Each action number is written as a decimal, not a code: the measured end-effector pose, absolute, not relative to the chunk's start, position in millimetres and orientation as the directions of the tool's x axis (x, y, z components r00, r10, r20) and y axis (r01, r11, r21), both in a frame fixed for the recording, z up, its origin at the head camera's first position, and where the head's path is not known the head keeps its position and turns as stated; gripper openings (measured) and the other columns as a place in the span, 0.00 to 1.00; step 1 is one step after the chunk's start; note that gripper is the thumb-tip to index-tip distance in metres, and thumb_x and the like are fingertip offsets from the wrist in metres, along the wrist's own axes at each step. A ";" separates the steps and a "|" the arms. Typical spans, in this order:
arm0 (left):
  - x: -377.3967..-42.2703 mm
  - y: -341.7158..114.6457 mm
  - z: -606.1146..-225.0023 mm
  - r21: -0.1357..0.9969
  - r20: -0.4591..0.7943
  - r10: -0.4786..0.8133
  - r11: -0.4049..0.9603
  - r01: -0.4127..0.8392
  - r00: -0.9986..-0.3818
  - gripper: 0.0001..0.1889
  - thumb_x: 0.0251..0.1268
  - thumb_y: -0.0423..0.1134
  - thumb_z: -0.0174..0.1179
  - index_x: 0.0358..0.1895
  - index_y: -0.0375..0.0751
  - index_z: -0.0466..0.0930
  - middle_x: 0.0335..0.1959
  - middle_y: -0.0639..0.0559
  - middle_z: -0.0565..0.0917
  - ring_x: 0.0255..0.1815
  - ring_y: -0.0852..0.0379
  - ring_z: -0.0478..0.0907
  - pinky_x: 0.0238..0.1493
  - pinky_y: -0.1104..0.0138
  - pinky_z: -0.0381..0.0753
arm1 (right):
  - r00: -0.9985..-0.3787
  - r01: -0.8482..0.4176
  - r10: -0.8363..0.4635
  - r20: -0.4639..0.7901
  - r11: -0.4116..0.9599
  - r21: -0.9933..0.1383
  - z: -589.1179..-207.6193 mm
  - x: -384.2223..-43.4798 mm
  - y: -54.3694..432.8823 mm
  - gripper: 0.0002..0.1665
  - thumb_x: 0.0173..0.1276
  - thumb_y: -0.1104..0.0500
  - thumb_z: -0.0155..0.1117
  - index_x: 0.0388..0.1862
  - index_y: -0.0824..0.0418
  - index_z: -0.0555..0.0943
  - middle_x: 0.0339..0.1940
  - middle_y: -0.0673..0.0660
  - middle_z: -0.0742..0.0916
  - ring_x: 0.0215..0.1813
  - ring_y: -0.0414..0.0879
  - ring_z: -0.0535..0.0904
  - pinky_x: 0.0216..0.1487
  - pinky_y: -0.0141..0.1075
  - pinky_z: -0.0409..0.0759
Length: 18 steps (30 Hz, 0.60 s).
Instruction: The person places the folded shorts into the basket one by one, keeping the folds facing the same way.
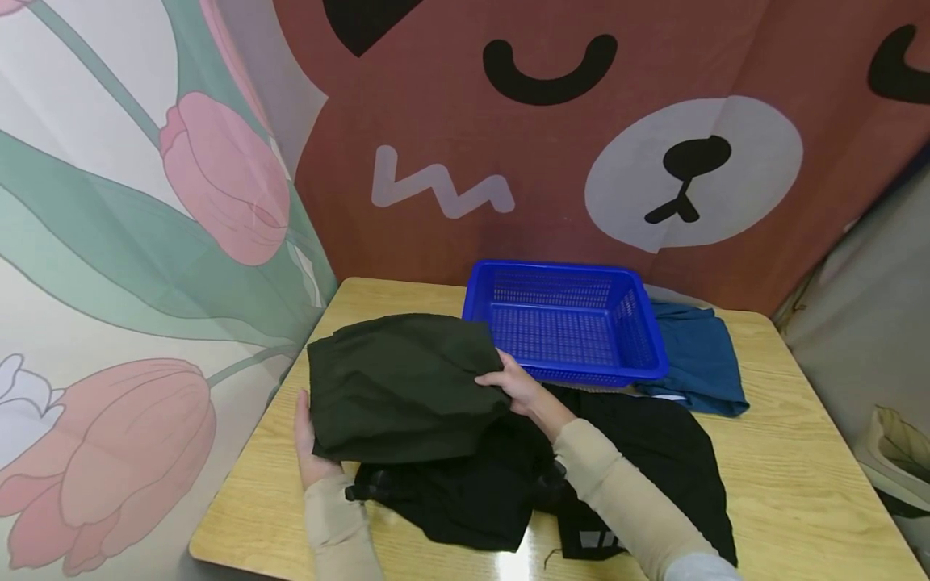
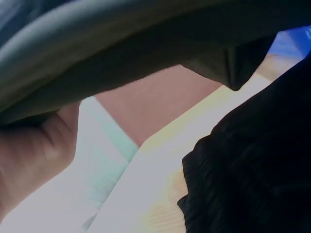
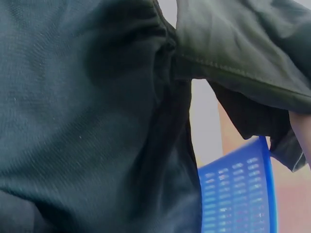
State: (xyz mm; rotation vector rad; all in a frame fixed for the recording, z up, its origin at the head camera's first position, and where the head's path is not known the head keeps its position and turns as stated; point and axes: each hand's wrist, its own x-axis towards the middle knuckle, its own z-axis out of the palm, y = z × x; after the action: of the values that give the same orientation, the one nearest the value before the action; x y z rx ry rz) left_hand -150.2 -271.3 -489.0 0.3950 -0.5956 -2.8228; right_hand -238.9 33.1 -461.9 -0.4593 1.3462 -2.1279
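A folded dark green garment (image 1: 407,387) is held up between both hands, above black clothing. At its lower left corner, my left hand (image 1: 316,460) holds the edge, its fingers partly hidden by the cloth. My right hand (image 1: 519,387) grips the right edge, thumb on top and the other fingers underneath. Beneath lies a crumpled black garment (image 1: 465,500), partly covered by the green one. In the left wrist view the green cloth (image 2: 146,53) spans the top, with the left hand (image 2: 39,150) against its underside. Folds of the green cloth (image 3: 243,53) show in the right wrist view.
A blue plastic basket (image 1: 552,323) stands at the back of the wooden table (image 1: 799,452), with nothing visible inside. To its right lies a folded blue garment (image 1: 697,359). Another black garment (image 1: 668,460) with grey marks spreads under the right forearm. A printed curtain (image 1: 436,105) hangs behind.
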 end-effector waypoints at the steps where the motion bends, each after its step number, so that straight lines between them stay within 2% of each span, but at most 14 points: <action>1: -148.6 -267.2 -484.9 0.505 -0.247 -0.249 -0.858 0.095 -0.936 0.37 0.59 0.43 0.57 0.69 0.53 0.48 0.66 0.62 0.56 0.58 0.62 0.62 0.58 0.70 0.60 | -0.775 0.288 -0.632 -0.009 -0.340 -0.895 -461.0 -239.8 35.7 0.31 0.57 0.76 0.50 0.60 0.61 0.63 0.51 0.53 0.75 0.49 0.46 0.73 0.49 0.39 0.73; 2: -140.5 -253.0 -460.3 0.546 -0.321 -0.200 -0.838 -0.008 -0.926 0.36 0.60 0.42 0.55 0.70 0.50 0.47 0.65 0.60 0.58 0.57 0.62 0.63 0.58 0.72 0.58 | -0.776 0.290 -0.630 -0.002 -0.354 -0.889 -459.6 -240.4 38.3 0.28 0.58 0.75 0.50 0.58 0.59 0.66 0.49 0.53 0.76 0.48 0.46 0.74 0.48 0.39 0.73; 3: -140.1 -248.7 -455.5 0.605 -0.358 -0.187 -0.793 -0.075 -0.915 0.37 0.60 0.39 0.55 0.70 0.51 0.46 0.64 0.60 0.58 0.55 0.62 0.64 0.57 0.71 0.60 | -0.779 0.289 -0.627 0.006 -0.368 -0.884 -458.1 -241.1 41.1 0.26 0.58 0.74 0.51 0.55 0.57 0.68 0.48 0.53 0.77 0.46 0.46 0.75 0.47 0.38 0.74; 6: -144.1 -239.1 -449.5 0.698 -0.345 -0.119 -0.696 -0.170 -0.931 0.33 0.60 0.32 0.50 0.68 0.49 0.48 0.61 0.55 0.58 0.51 0.59 0.66 0.54 0.69 0.64 | -0.808 0.274 -0.588 0.036 -0.430 -0.860 -453.1 -243.1 48.8 0.18 0.59 0.69 0.56 0.48 0.54 0.74 0.42 0.53 0.80 0.41 0.45 0.78 0.43 0.36 0.75; 10: -151.9 -229.7 -447.7 0.720 -0.259 -0.073 -0.679 -0.142 -0.963 0.20 0.58 0.27 0.45 0.54 0.46 0.61 0.50 0.52 0.70 0.45 0.56 0.72 0.51 0.66 0.68 | -0.844 0.280 -0.534 0.051 -0.521 -0.806 -447.9 -244.6 58.0 0.09 0.65 0.62 0.53 0.42 0.53 0.77 0.34 0.51 0.83 0.35 0.42 0.79 0.38 0.33 0.76; 13: -153.7 -223.5 -444.4 0.726 -0.215 -0.059 -0.677 -0.119 -0.975 0.16 0.57 0.26 0.46 0.48 0.44 0.65 0.44 0.52 0.75 0.44 0.55 0.73 0.49 0.65 0.69 | -0.855 0.330 -0.518 0.019 -0.571 -0.752 -445.6 -244.5 63.4 0.13 0.70 0.57 0.45 0.35 0.54 0.79 0.30 0.50 0.83 0.33 0.41 0.79 0.37 0.31 0.76; 16: -156.6 -217.4 -439.5 0.722 -0.164 -0.031 -0.685 -0.098 -0.986 0.16 0.57 0.26 0.45 0.49 0.42 0.67 0.46 0.51 0.75 0.46 0.54 0.72 0.51 0.64 0.68 | -0.870 0.378 -0.490 -0.051 -0.597 -0.707 -441.2 -244.2 68.9 0.19 0.70 0.51 0.43 0.30 0.54 0.80 0.29 0.50 0.83 0.33 0.41 0.78 0.38 0.32 0.75; 18: -159.8 -213.1 -435.8 0.710 -0.150 -0.010 -0.697 -0.100 -0.989 0.20 0.57 0.25 0.45 0.53 0.43 0.65 0.50 0.50 0.72 0.50 0.53 0.70 0.53 0.63 0.66 | -0.880 0.384 -0.466 -0.089 -0.589 -0.711 -437.2 -245.4 72.1 0.18 0.70 0.51 0.44 0.30 0.54 0.80 0.30 0.50 0.83 0.34 0.41 0.78 0.39 0.32 0.75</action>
State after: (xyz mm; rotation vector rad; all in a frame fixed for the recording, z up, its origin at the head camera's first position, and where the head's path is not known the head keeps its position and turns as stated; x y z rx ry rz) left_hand -159.8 -213.1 -435.8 0.2274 -1.2396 -2.9312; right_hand -245.4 72.1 -437.2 -0.1453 1.0551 -2.4371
